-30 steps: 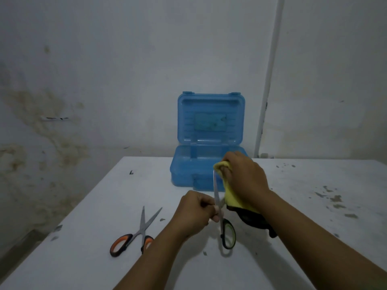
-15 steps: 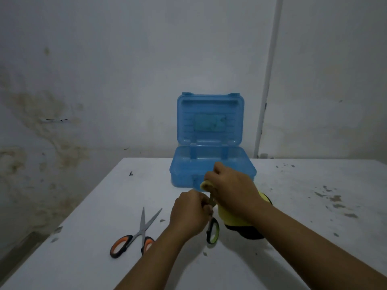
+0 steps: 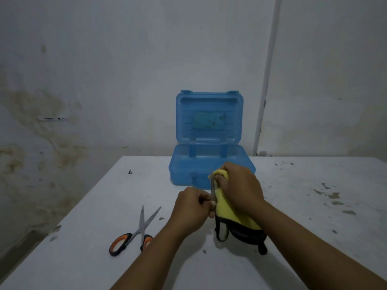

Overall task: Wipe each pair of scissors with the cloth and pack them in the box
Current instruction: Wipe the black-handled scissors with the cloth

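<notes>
My left hand (image 3: 191, 208) grips a pair of scissors (image 3: 221, 232) with black and yellow-green handles, blades pointing up and away from me. My right hand (image 3: 240, 185) holds a yellow cloth (image 3: 227, 208) with a black edge, wrapped over the upper part of the blades. A thin strip of blade shows between the two hands. A second pair of scissors (image 3: 136, 232), with orange and black handles, lies spread open on the white table (image 3: 83, 248) to the left. The blue plastic box (image 3: 209, 164) stands open just behind my hands, lid upright.
The box's lid leans near the stained wall at the table's far edge. Paint flecks and dark specks (image 3: 333, 195) mark the table's right side. A white pipe (image 3: 263, 84) runs up the wall behind the box.
The cloth in my right hand slid down toward the handles, then back up to the blade tips. The scissors' handles shifted slightly right. The orange scissors stayed still.
</notes>
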